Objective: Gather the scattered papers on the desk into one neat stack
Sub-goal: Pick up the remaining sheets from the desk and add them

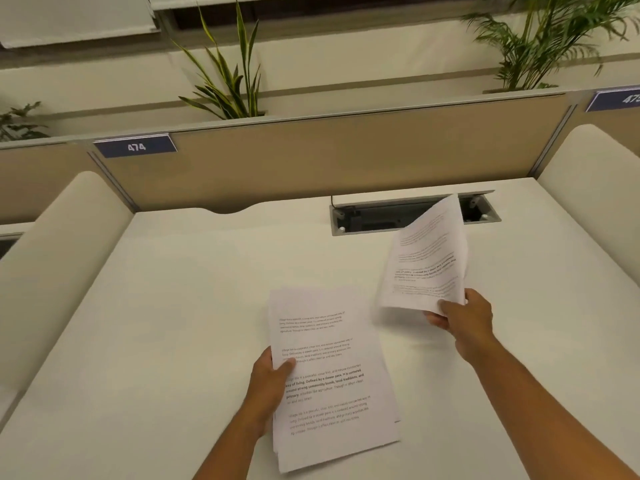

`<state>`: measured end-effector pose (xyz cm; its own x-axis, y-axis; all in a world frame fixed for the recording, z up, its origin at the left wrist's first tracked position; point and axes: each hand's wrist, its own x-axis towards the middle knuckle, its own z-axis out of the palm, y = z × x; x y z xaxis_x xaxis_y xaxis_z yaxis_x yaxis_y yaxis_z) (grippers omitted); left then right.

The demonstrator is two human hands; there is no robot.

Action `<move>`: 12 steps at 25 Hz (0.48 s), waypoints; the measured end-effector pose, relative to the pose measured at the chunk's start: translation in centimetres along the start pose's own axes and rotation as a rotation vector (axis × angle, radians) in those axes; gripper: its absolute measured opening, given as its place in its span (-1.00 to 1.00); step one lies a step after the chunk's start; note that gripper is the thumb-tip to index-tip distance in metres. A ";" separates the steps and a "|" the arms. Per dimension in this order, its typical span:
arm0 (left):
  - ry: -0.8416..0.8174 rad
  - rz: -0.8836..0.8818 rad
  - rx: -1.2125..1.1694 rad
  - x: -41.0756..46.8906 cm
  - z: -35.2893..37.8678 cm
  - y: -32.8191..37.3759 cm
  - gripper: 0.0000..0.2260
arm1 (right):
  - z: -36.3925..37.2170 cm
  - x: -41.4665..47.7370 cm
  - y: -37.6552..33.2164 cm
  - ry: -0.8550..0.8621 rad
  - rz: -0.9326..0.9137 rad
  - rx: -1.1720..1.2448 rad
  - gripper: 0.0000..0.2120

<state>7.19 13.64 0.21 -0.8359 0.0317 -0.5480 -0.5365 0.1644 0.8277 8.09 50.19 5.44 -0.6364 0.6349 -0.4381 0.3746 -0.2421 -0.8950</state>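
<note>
A stack of printed white papers [329,375] lies on the white desk [173,323] just in front of me, its sheets slightly offset. My left hand [272,379] grips the stack's left edge, thumb on top. My right hand [465,318] holds a single printed sheet [426,261] by its lower right corner. That sheet is lifted off the desk and curls upward, to the right of the stack and apart from it.
An open cable hatch [381,218] is sunk into the desk at the back, partly hidden by the lifted sheet. A tan divider panel [311,161] labelled 474 closes the far side, with plants behind. Padded white side screens [52,254] flank the desk.
</note>
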 end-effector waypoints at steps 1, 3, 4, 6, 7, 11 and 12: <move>-0.005 0.008 0.003 0.0 0.0 0.0 -0.73 | 0.0 -1.1 -0.5 -0.048 0.004 0.062 -0.69; -0.013 0.021 0.002 -0.1 0.2 0.0 -0.73 | 0.4 -3.4 -0.7 -0.151 0.015 0.076 -0.64; -0.020 0.024 -0.006 -0.1 0.3 0.1 -0.74 | 0.7 -4.7 -0.3 -0.193 0.021 0.051 -0.64; -0.032 0.020 -0.031 -0.1 0.6 0.1 -0.77 | 1.5 -7.1 1.4 -0.233 0.045 0.001 -0.67; -0.032 0.012 -0.049 -0.2 0.8 0.2 -0.77 | 2.0 -8.2 2.5 -0.250 0.060 -0.025 -0.68; -0.046 -0.021 -0.127 -0.5 1.1 0.7 -0.64 | 3.3 -11.4 6.0 -0.350 0.143 -0.175 -0.68; -0.053 -0.015 -0.116 -0.4 1.2 0.8 -0.66 | 3.5 -11.8 6.3 -0.388 0.151 -0.241 -0.65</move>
<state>7.26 14.92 0.98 -0.8222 0.0826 -0.5632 -0.5610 0.0499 0.8263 15.62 38.64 4.65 -0.7504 0.2740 -0.6015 0.5984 -0.1047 -0.7943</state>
